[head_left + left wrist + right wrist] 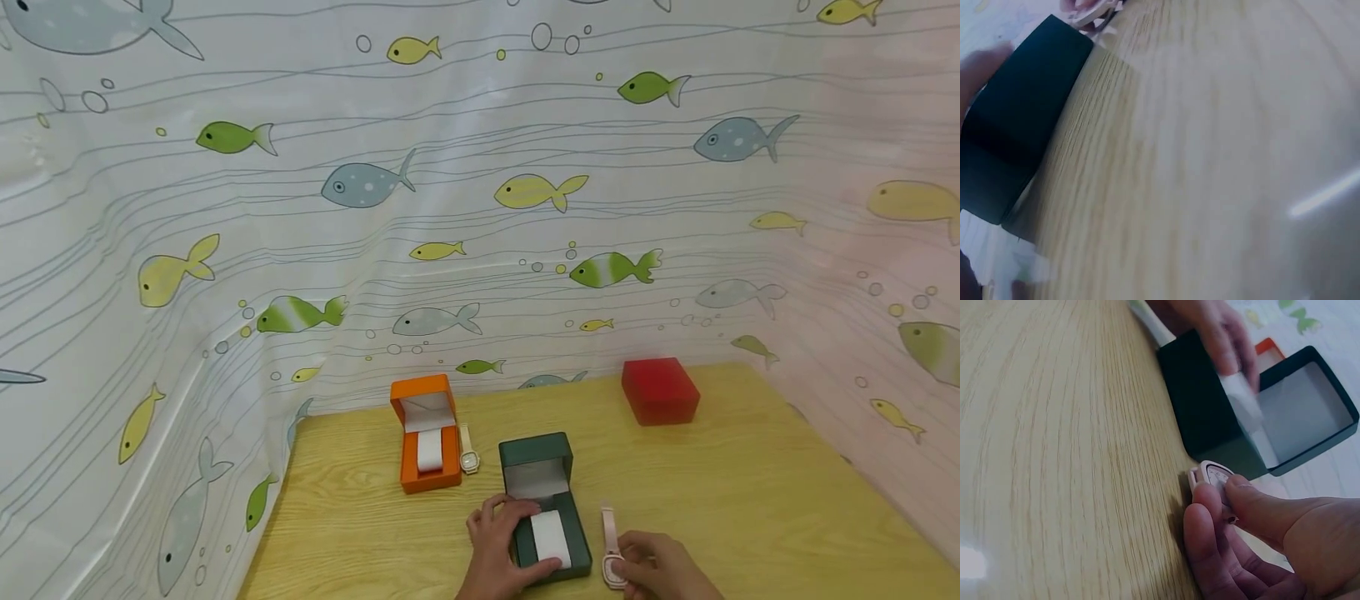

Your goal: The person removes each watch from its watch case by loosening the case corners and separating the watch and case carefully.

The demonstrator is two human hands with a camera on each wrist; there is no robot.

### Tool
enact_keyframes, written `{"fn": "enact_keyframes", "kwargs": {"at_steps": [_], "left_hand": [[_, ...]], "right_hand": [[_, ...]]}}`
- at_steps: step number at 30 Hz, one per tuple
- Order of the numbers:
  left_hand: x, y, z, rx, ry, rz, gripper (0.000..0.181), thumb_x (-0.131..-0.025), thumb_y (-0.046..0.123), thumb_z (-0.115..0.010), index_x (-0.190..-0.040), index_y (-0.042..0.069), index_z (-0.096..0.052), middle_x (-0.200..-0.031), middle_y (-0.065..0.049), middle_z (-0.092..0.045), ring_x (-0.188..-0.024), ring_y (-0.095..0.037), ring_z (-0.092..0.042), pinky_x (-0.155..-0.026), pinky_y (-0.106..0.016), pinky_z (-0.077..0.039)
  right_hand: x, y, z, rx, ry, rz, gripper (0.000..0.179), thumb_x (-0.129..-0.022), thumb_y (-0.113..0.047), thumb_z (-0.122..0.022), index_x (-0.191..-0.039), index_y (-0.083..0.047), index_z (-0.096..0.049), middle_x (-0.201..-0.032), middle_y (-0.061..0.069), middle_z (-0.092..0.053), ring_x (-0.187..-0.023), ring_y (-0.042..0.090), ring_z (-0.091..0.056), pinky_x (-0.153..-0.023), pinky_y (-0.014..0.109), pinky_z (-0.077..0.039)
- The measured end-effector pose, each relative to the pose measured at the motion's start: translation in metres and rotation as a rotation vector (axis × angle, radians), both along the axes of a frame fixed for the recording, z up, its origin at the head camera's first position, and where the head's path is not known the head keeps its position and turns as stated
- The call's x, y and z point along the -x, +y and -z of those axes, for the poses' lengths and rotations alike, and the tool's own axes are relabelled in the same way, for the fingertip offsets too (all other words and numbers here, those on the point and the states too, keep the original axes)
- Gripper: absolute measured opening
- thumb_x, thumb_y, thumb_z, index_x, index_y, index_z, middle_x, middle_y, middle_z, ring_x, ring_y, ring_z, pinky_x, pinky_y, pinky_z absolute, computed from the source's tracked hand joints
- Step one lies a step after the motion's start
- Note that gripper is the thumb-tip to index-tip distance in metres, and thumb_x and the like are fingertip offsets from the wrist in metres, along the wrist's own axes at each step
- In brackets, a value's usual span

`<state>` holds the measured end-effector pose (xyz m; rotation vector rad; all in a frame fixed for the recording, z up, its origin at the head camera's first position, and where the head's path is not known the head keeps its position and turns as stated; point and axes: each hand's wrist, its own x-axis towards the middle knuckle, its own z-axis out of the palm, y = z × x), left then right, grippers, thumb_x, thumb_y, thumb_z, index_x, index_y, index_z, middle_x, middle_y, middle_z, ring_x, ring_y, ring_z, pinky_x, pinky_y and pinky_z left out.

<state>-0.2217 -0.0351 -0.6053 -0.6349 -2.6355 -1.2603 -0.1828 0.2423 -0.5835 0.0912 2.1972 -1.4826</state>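
Observation:
In the head view my left hand [498, 542] reaches over a dark green watch box [577, 546] with its lid up. Its thumb and fingers pinch the white cushion [551, 537] inside at opposite ends. To the right of the box, my right hand [660, 567] holds a pink wristwatch [609, 542] by its case, between thumb and fingers. The strap stretches away from me. The right wrist view shows the watch [1215, 478] close to the box's corner, with the left fingers [1225, 353] over the cushion. Only the green box's side [1022, 119] shows large in the left wrist view.
An open orange watch box [408, 458] with a white cushion stands at the back left, a pale gold wristwatch [468, 458] beside it. Farther right sits a closed red box [660, 392]. Behind the wooden table [337, 517] hangs a fish-print sheet [480, 233].

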Motion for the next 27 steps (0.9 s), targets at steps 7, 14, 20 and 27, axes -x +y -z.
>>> {"fn": "enact_keyframes", "kwargs": {"at_steps": [7, 14, 20, 27], "left_hand": [[-0.001, -0.002, 0.011, 0.179, 0.486, 0.059, 0.051, -0.082, 0.067, -0.075, -0.123, 0.04, -0.063, -0.131, 0.01, -0.057, -0.122, -0.014, -0.042, -0.088, -0.035, -0.016], [0.0, -0.002, 0.009, 0.195, 0.437, 0.106, 0.04, -0.084, 0.057, -0.078, -0.119, 0.044, -0.064, -0.132, 0.012, -0.058, -0.12, -0.011, -0.041, -0.089, -0.034, -0.02], [0.012, -0.001, 0.003, 0.218, 0.347, 0.021, 0.039, -0.085, 0.051, -0.076, -0.122, 0.043, -0.065, -0.136, 0.012, -0.059, -0.115, -0.012, -0.045, -0.086, -0.035, -0.023], [0.044, 0.002, -0.004, 0.277, 0.381, -0.109, 0.039, -0.082, 0.044, -0.078, -0.118, 0.036, -0.067, -0.136, 0.008, -0.063, -0.118, -0.019, -0.051, -0.082, -0.036, -0.025]], "right_hand": [[0.002, -0.001, 0.002, -0.005, 0.018, 0.006, 0.041, -0.095, -0.03, -0.073, -0.122, -0.002, -0.064, -0.091, 0.002, -0.068, -0.076, 0.014, -0.064, -0.071, 0.03, -0.053], [0.011, -0.004, 0.004, 0.061, 0.119, -0.02, 0.042, -0.097, -0.029, -0.071, -0.122, 0.003, -0.063, -0.086, 0.003, -0.071, -0.075, 0.016, -0.065, -0.07, 0.026, -0.053], [0.038, -0.017, 0.006, 0.129, 0.293, 0.006, 0.031, -0.101, -0.012, -0.063, -0.122, 0.011, -0.063, -0.085, 0.009, -0.071, -0.069, 0.013, -0.064, -0.063, 0.024, -0.055], [0.091, -0.045, 0.006, -0.024, 0.426, 0.166, 0.024, -0.1, -0.007, -0.063, -0.12, 0.003, -0.07, -0.088, 0.009, -0.071, -0.07, 0.012, -0.06, -0.06, 0.021, -0.049]]}}
